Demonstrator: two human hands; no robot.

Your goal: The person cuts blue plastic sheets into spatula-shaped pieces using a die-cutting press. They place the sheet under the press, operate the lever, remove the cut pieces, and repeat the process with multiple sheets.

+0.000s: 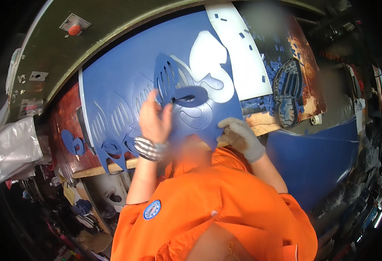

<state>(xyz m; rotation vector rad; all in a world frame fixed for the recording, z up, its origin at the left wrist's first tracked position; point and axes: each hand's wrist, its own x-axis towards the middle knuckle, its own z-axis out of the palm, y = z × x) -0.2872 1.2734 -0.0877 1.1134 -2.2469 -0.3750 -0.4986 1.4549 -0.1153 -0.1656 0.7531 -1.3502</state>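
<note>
A large blue sheet (pixel 117 71) lies across the board, with several slotted sole-like outlines cut into it. Above it, my bare left hand (pixel 153 122), a checked band round its wrist, grips a darker blue slotted cut-out (pixel 191 96) between thumb and fingers. That piece has long slots at its far end and a rounded loop at its near end. White surface shows through a sole-shaped opening (pixel 206 52) just beyond it. At the sheet's near right edge, my right hand (pixel 242 138) wears a grey glove, its fingers curled over the edge.
A sole-shaped cutting die (pixel 288 93) stands at the right among small blue scraps. A white strip (pixel 247 56) lies beside the sheet. Far left, a machine beam carries a red button (pixel 74 29). A loose blue cut-out (pixel 73 142) rests on the reddish board; another blue sheet (pixel 315 163) hangs right.
</note>
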